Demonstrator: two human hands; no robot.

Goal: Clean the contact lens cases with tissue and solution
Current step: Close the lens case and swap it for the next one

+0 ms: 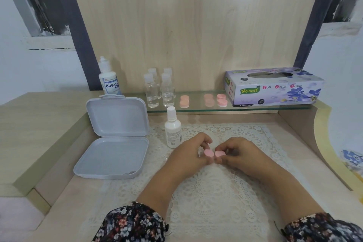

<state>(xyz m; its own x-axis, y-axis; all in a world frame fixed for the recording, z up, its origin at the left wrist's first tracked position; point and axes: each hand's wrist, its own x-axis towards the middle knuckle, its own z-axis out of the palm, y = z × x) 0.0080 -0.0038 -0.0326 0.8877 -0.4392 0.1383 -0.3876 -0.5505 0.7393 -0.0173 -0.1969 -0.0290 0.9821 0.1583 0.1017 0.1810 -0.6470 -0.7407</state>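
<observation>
The lace mat [225, 188] is lying in front of the glass shelf [196, 109]. The tissue box [273, 87] is sitting on the shelf's right end, small bottles [159, 89] toward its left, lens cases [208, 100] between them. The open box [114, 139] is lying left of the mat.

The case [213, 153] shows only two pink caps — fingers of the left hand [191, 152] and right hand [238, 150] cover the rest. Small print on the spray bottle [172, 129] is too fine to read. The solution bottle [109, 78] label is partly hidden behind the box [115, 137] lid. Both sleeves [131, 224] run off the bottom edge.
</observation>
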